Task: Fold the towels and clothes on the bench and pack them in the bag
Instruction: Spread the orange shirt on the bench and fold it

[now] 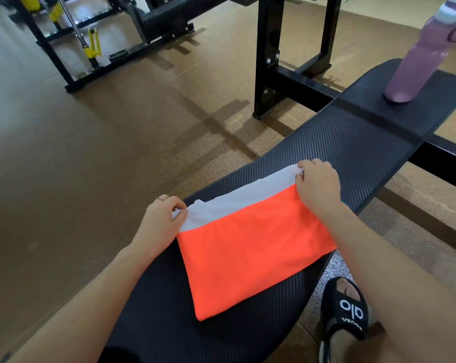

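Observation:
A folded bright orange cloth (250,252) lies flat on the black ribbed bench (352,142). A white cloth (237,203) shows as a band along its far edge, partly under the orange one. My left hand (161,221) pinches the white cloth's left corner. At the far right corner, my right hand (317,184) grips the white cloth, its palm over the orange edge. No bag is in view.
A pink water bottle (418,64) stands at the bench's far end. A black rack frame (268,61) stands on the brown floor beside the bench. More gym equipment (90,45) is at the back left. My foot in a black slide sandal (347,313) rests right of the bench.

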A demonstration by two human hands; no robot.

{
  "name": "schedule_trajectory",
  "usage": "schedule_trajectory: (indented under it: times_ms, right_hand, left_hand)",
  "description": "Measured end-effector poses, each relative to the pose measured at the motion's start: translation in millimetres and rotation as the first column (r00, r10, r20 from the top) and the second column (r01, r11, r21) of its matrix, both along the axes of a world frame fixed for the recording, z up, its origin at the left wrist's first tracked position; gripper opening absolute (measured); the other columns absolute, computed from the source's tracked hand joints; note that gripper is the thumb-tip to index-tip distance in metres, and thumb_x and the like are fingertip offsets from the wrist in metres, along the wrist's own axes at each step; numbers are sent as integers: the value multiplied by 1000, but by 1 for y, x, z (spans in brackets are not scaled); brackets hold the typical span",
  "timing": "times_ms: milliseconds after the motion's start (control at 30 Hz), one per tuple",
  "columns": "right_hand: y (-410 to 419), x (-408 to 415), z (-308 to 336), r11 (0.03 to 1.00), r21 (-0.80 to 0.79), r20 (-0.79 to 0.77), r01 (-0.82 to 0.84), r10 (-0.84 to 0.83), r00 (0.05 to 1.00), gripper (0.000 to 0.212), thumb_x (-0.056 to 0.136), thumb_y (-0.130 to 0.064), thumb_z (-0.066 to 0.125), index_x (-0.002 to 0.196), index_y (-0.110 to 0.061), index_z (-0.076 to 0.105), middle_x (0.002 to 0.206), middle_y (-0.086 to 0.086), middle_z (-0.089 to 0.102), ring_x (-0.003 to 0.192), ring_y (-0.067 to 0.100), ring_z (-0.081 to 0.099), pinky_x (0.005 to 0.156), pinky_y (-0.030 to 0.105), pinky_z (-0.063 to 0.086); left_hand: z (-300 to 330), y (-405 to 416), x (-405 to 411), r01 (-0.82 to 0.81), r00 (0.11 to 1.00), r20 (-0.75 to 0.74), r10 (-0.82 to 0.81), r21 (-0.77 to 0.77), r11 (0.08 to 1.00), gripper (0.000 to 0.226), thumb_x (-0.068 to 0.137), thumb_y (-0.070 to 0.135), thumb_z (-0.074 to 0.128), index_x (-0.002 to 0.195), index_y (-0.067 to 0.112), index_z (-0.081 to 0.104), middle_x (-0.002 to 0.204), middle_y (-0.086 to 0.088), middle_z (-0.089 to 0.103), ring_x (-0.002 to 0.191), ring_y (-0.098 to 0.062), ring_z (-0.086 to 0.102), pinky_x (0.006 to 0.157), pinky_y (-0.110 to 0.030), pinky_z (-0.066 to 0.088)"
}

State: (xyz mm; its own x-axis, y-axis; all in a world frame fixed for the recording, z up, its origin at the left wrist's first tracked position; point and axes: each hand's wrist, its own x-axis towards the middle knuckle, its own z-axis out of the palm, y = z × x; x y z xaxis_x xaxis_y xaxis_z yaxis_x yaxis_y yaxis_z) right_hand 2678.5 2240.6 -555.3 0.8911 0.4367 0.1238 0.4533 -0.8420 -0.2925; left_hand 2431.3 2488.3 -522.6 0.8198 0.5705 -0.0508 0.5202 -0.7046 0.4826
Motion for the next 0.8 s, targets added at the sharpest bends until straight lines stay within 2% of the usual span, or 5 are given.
schedule_trajectory:
  times_ms: [233,367,600,700,800]
  right_hand:
    - [1,5,4,982,175,-26,77,-74,997,10,93,-11,51,100,-6,57,104,18,57,94,38,56,80,48,43]
    - [3,5,1,982,157,-48,107,-101,994,10,94,-11,51,102,-6,54,107,19,56,97,41,56,81,48,42]
    - [6,2,-1,993,-20,91,120,-118,989,19,92,-13,56,109,-5,53,105,21,58,94,41,56,76,48,41]
    - [23,-22,12,998,-27,230,-51,56,972,31,85,-13,59,116,-8,57,102,15,57,93,38,55,77,46,41]
    - [43,-78,17,932,8,72,-362,361,930,51,94,-31,41,141,-12,48,134,15,53,129,36,47,108,48,36]
  left_hand:
    - [7,5,-3,35,980,197,-38,18,999,8,90,11,69,88,16,75,99,11,67,95,-1,60,83,-5,36]
    - [-4,6,4,13,985,173,-16,18,1000,9,91,9,67,84,14,71,94,7,63,88,4,55,78,-3,34]
    - [-11,0,3,-131,986,95,140,-90,987,11,101,19,54,97,17,65,96,4,61,91,-8,55,80,-25,38]
    - [-4,-9,-1,-294,952,23,306,-226,929,28,100,35,56,117,13,55,113,0,56,99,-12,54,79,-25,39]
    - [-1,-21,-11,-396,917,-90,389,-322,860,47,92,36,66,126,11,46,119,-1,54,99,-10,55,72,-23,41]
